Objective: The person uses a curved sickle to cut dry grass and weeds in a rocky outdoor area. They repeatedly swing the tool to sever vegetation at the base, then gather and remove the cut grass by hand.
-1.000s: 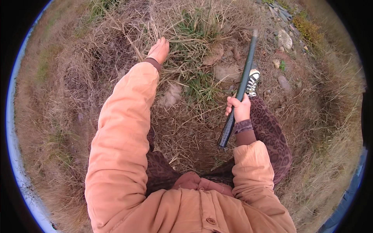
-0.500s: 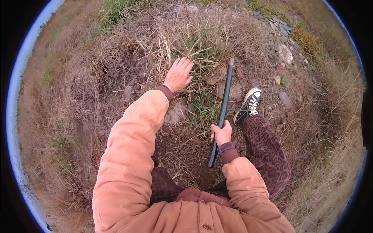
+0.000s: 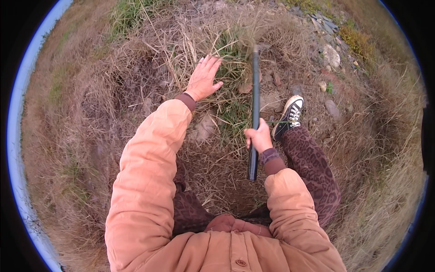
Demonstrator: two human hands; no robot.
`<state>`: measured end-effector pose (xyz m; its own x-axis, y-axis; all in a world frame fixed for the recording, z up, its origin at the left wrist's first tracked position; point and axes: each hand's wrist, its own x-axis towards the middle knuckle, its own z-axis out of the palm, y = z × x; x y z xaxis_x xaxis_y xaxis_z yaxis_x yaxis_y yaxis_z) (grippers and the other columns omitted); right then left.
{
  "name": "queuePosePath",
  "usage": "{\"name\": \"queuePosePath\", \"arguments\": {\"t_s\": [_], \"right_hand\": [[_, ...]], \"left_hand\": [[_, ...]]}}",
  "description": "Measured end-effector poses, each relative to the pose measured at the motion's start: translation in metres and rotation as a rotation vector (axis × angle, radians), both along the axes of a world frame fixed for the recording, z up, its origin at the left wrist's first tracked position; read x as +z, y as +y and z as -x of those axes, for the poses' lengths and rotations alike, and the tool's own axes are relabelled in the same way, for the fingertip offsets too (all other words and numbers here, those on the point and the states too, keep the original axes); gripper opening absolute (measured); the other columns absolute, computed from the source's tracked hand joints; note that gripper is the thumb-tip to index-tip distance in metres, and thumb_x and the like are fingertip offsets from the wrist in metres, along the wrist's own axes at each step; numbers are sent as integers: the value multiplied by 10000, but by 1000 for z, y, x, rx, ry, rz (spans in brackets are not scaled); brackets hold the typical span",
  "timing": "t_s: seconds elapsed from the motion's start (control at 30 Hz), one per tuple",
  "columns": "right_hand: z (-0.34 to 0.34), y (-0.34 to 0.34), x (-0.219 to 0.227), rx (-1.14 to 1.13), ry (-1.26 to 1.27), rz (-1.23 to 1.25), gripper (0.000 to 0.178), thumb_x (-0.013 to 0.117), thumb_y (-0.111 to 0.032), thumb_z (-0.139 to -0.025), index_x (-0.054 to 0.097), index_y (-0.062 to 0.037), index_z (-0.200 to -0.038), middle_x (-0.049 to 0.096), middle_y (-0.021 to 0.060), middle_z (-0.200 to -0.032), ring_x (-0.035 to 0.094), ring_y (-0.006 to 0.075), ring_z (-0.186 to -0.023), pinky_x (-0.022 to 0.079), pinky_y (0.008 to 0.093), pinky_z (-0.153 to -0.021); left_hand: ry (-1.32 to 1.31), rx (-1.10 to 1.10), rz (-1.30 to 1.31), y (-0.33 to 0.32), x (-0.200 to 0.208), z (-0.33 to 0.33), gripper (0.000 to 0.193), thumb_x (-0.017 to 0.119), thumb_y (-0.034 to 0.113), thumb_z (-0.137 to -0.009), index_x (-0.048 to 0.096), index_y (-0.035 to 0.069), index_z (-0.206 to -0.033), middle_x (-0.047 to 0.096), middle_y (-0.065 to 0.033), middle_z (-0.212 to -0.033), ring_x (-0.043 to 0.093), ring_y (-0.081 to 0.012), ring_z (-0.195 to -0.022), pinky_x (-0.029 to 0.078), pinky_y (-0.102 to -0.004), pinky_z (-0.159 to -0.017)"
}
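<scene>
My right hand is wrapped round a dark green, pole-like handle, near its lower end. The pole points away from me; its far end is smeared and lost against the grass, so what it carries there cannot be made out. Flat and stretched out, the fingers of my left hand lie against a clump of mixed green and dry grass. The palm faces the blades and the thumb stands apart.
Below the clump sits a half-buried stone. My right shoe stands close beside the pole. A pale rock and several smaller stones lie at the far right. Dry grass spreads over the left slope.
The pole has shifted away from me, and its far end has swung left toward the grass clump. My right hand has moved forward with it. My left hand has slid slightly left and forward.
</scene>
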<state>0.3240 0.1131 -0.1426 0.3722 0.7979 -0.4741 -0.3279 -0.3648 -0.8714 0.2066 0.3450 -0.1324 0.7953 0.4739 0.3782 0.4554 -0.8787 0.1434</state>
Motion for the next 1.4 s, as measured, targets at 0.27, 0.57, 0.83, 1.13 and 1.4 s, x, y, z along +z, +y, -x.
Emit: {"name": "queuePosePath", "arguments": {"t_s": [0.27, 0.57, 0.83, 1.13, 1.4], "right_hand": [[41, -55, -12, 397, -715, 177, 338, 546, -54, -691, 295, 14, -908, 509, 210, -611, 540, 403, -610, 428, 440, -559], [44, -56, -17, 280, -423, 182, 373, 584, -47, -705, 323, -19, -969, 466, 121, -544, 516, 291, -470, 415, 364, -450], [14, -38, -1, -43, 2, -72, 309, 539, 17, -753, 363, -21, -1004, 475, 23, -589, 439, 81, -369, 365, 226, -330], [-20, -35, -46, -90, 281, 269, 328, 505, 82, -663, 353, -45, -925, 423, 43, -518, 418, 146, -329, 353, 302, -290], [-24, -23, -30, -282, -128, 161, 192, 532, 46, -722, 402, -33, -840, 422, 23, -544, 407, 106, -334, 337, 256, -292]], "left_hand": [[324, -104, -176, 20, -3, -31, 1011, 752, 278, -578, 136, 141, -1367, 229, -57, -1385, 282, -314, -1234, 172, -501, -1031], [97, 199, 246, 46, -56, -66, 943, 681, 112, -647, 84, 175, -1375, 180, -59, -1417, 360, -278, -1190, 338, -508, -892], [542, 291, 104, 54, -103, -23, 465, 426, 15, -781, 359, 55, -1240, 469, -84, -1136, 517, -254, -944, 465, -381, -757], [517, 244, -30, 77, -96, -8, 451, 420, 57, -806, 372, 113, -1251, 512, -77, -1099, 509, -225, -992, 444, -356, -797], [561, 255, 11, 83, -96, -7, 512, 427, 23, -783, 346, 115, -1281, 517, -71, -1084, 498, -228, -1027, 439, -344, -823]]}}
